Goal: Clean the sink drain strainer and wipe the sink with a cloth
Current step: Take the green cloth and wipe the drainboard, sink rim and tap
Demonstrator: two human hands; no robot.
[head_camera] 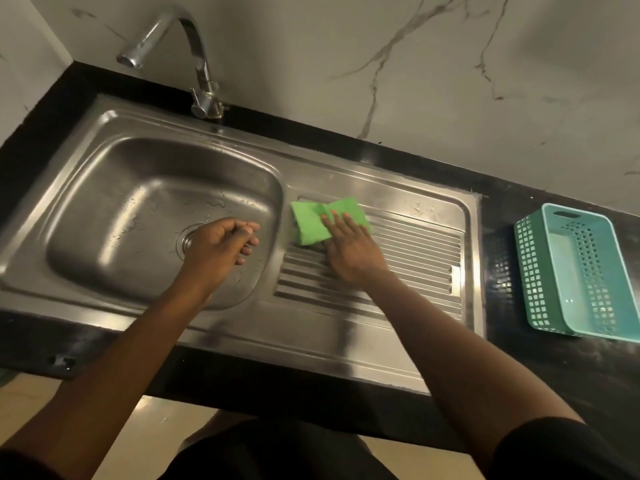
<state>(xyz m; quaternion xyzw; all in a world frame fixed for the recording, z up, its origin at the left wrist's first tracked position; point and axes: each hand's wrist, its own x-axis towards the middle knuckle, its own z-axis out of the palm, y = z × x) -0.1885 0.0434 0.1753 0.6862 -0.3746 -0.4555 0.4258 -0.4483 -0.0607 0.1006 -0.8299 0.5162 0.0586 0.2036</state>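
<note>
Hands: right hand flat, pressing folded green cloth on drainboard; left hand loosely curled, empty.

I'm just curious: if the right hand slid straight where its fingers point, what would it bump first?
The right hand presses the green cloth; past it, probably the raised back edge of the sink, then the wall.

My one camera rides on my head, looking forward and steeply down over the near edge of the counter. It sits close: my left hand and right hand show large around the centre. The sink fills the middle, with the tap at 11 o'clock, the wall across 12 and a basket at 3. The wide lens bows the edges.
</note>
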